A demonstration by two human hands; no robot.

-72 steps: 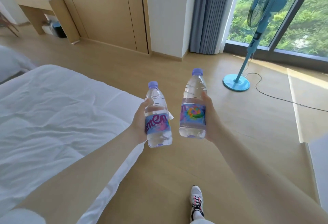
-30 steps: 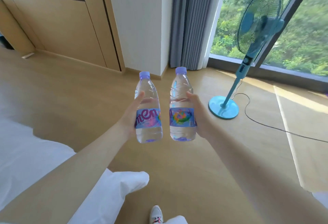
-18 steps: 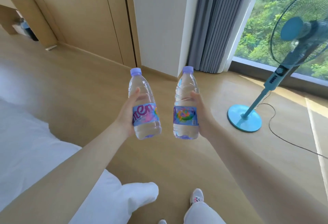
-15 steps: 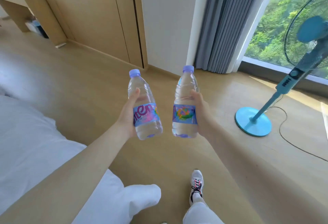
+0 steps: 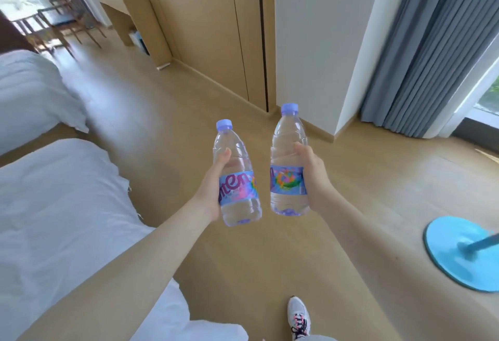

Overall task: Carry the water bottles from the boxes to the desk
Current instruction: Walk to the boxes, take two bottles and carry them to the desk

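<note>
I hold two clear water bottles with lilac caps and colourful labels, upright in front of me over the wooden floor. My left hand (image 5: 209,187) grips the left bottle (image 5: 237,176) around its label. My right hand (image 5: 314,176) grips the right bottle (image 5: 287,162) the same way, a little higher. The bottles are close together but apart. A wooden desk (image 5: 135,6) stands far off at the upper left against the wall, with blue items on its top. No boxes are in view.
A white bed (image 5: 54,205) fills the left side, a second bed (image 5: 32,89) behind it. Wooden chairs (image 5: 59,22) stand by the far window. A wood-panelled wall (image 5: 205,43) and grey curtain (image 5: 432,43) lie ahead. A blue fan base (image 5: 464,254) sits on the floor right.
The view has swung left as I walk: the desk and chairs have come into sight, the fan has slid to the right edge. Both hands still hold their bottles the same way.
</note>
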